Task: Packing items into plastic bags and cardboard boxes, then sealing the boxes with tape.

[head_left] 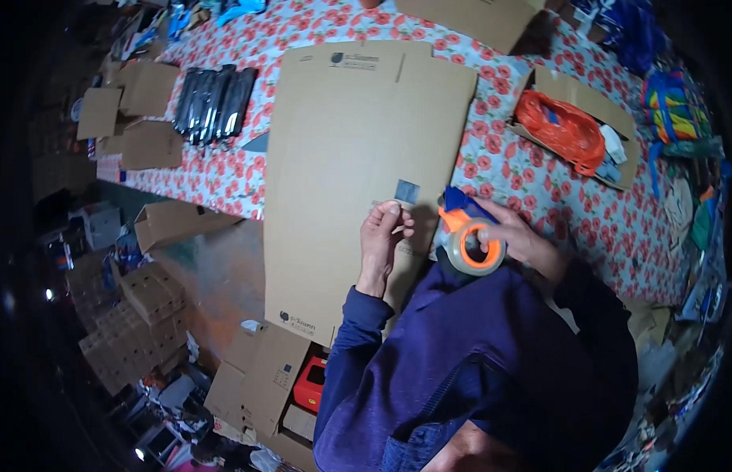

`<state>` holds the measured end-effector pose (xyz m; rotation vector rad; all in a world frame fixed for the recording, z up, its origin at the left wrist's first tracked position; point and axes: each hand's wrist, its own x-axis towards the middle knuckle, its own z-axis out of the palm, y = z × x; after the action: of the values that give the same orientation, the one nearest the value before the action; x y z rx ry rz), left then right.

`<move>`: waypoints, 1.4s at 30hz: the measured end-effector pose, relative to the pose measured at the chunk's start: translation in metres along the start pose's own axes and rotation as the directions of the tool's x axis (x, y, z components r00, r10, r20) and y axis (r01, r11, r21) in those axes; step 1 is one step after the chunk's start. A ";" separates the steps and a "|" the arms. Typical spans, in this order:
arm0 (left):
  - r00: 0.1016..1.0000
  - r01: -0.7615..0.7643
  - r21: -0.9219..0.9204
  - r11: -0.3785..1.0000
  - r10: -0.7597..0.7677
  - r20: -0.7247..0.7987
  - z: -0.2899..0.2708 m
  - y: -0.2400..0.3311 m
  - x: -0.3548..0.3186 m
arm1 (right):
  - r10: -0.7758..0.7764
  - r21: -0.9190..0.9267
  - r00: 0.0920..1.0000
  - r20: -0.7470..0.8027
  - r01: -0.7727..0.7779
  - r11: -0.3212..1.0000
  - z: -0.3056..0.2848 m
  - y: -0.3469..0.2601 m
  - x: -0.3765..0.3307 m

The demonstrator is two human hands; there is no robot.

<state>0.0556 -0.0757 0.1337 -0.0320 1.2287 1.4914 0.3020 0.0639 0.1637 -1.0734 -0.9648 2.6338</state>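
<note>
Cardboard sheet (358,157) overhangs table edge – left hand (384,240) pressing flat, right hand (517,236) gripping tape dispenser (472,240)

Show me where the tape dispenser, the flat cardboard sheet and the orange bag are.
tape dispenser (474,245), head view, on the tape roll's orange rim.
flat cardboard sheet (350,134), head view, on its bare middle.
orange bag (561,126), head view, on its crumpled middle.

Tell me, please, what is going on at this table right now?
A person in a blue jacket is working on a flattened cardboard box lying on the flowered table. The left hand presses down on the cardboard near its lower edge, fingers by a small grey patch. The right hand holds an orange tape dispenser beside it, at the box's right edge.
</note>
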 end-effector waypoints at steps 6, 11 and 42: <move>0.991 -0.123 0.221 0.968 0.110 0.070 0.046 -0.009 -0.016 | 0.124 0.356 0.977 0.173 -0.179 0.917 -0.029 0.018 0.008; 0.892 -0.450 0.433 0.781 0.367 0.265 0.052 -0.017 -0.012 | 0.116 0.366 0.969 0.218 -0.191 0.911 -0.024 0.020 0.005; 0.769 -0.079 0.526 0.847 -0.284 0.573 0.038 0.007 -0.004 | 0.207 0.372 0.862 0.463 -0.401 0.837 -0.049 0.033 -0.021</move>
<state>0.0737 -0.0512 0.1578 0.7160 0.9967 0.8870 0.3542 0.0555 0.1288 -0.6164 -0.1668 3.1982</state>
